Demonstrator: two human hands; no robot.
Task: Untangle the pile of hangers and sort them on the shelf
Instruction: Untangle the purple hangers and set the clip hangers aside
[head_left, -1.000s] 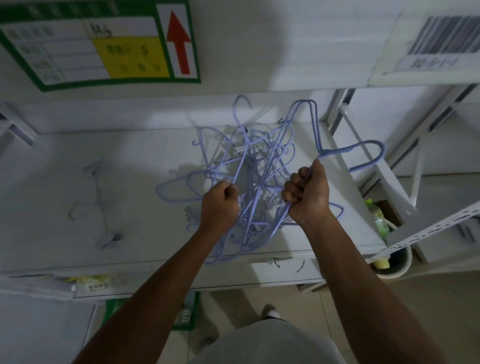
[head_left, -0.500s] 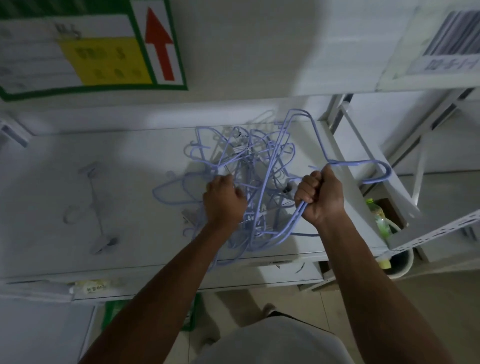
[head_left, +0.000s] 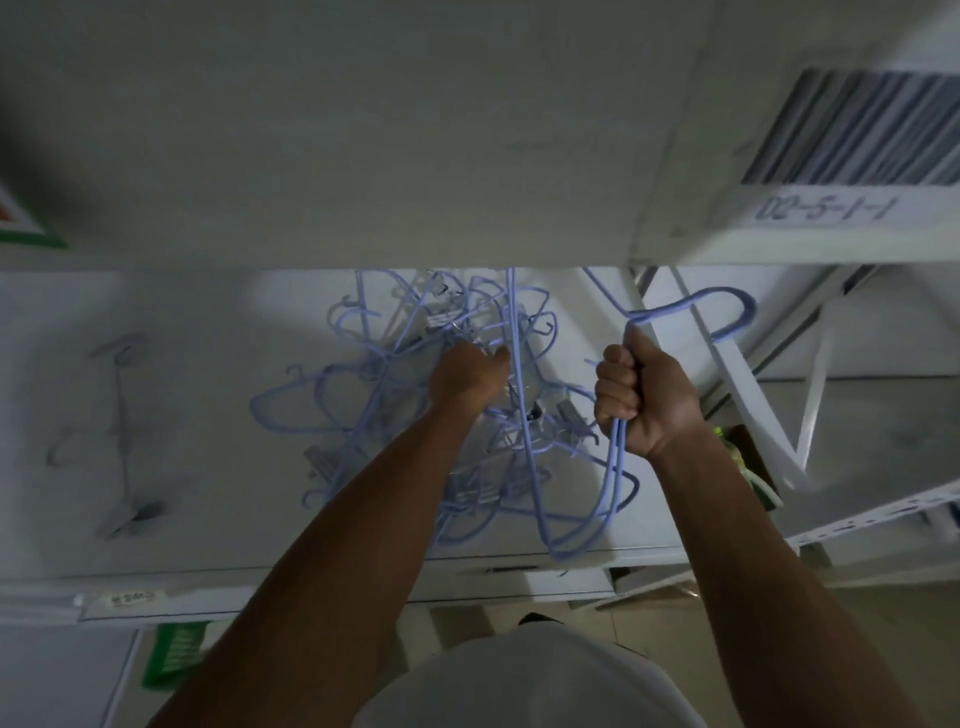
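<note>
The right hand (head_left: 644, 400) was fisted tight around a lavender hanger (head_left: 691, 306), its hook poking up past the knuckles. The left hand (head_left: 467, 376) was buried in the tangled hanger pile (head_left: 395, 374) on the white shelf (head_left: 208, 364), gripping some wires.

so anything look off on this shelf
Yes: the pale purple wire hangers sit knotted in one heap on the white shelf, and a lone grey clip hanger lies apart to their left.
</note>
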